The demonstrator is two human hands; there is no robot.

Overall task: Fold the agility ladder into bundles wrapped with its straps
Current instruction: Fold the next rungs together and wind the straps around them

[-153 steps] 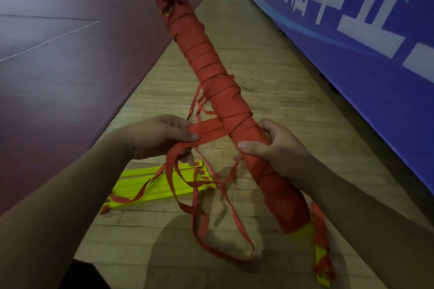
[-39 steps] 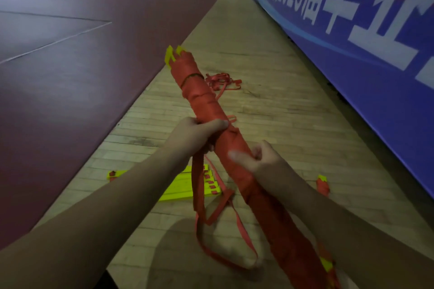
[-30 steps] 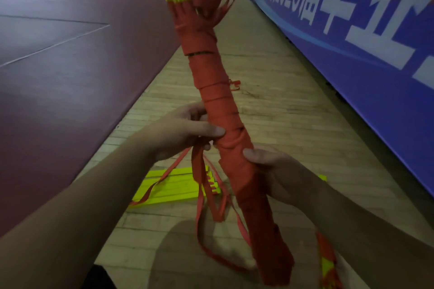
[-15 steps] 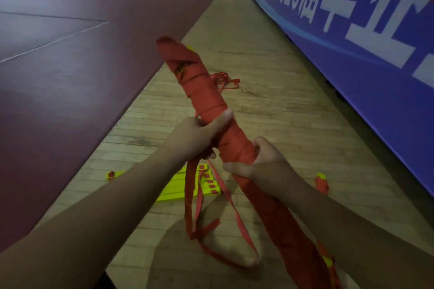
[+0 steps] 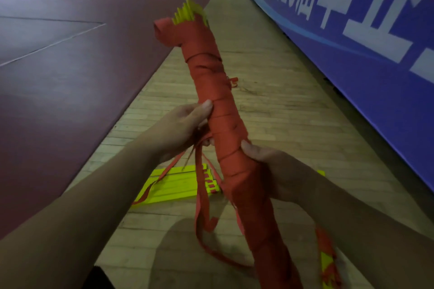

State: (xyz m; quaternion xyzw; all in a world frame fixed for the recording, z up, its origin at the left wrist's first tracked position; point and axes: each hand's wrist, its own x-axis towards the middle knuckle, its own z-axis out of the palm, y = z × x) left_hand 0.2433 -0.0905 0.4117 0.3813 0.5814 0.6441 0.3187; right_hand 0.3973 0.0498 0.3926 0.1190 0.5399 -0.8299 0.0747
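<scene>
A long ladder bundle (image 5: 211, 91), yellow rungs wound round with red strap, slants up from lower right to upper middle, its yellow rung ends showing at the top. My right hand (image 5: 270, 171) grips the bundle at its middle from the right. My left hand (image 5: 185, 129) holds the loose red strap (image 5: 199, 197) against the bundle's left side, thumb lying on the wrapping. The strap's free end hangs down in a loop towards the floor.
A second stack of yellow rungs (image 5: 173, 185) lies on the wooden floor (image 5: 270, 124) below my hands. A small red strap tangle (image 5: 233, 82) lies farther off. A blue banner wall (image 5: 352, 42) runs along the right, dark red court flooring (image 5: 70, 65) on the left.
The bundle has swung more upright and turned, so its yellow rung ends now show at the top. My left hand has shifted round its left side with the strap.
</scene>
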